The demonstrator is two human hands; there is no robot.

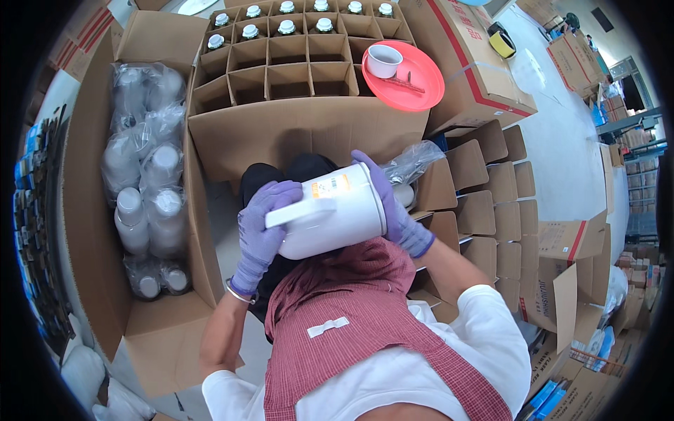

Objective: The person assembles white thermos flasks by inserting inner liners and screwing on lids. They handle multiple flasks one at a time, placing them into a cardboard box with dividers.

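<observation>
A white jug [344, 217] with a side handle and an orange-and-white label lies tilted on its side above my lap. My left hand [263, 217], in a purple knit glove, grips its left end beside the handle. At the other end, my gloved right hand [392, 207] presses round the broad rim, with the thumb hidden. Just beyond the right hand, a clear plastic bag [414, 163] covers a white-ended item in the carton at my right.
At left, a tall carton [91, 210] holds several bagged white bottles [165, 210]. Ahead, a divided carton [302, 119] contains several white-capped bottles [286, 28]. A red plate [430, 63] with a small white cup [384, 61] rests on its corner. Cardboard dividers [484, 210] stand at right.
</observation>
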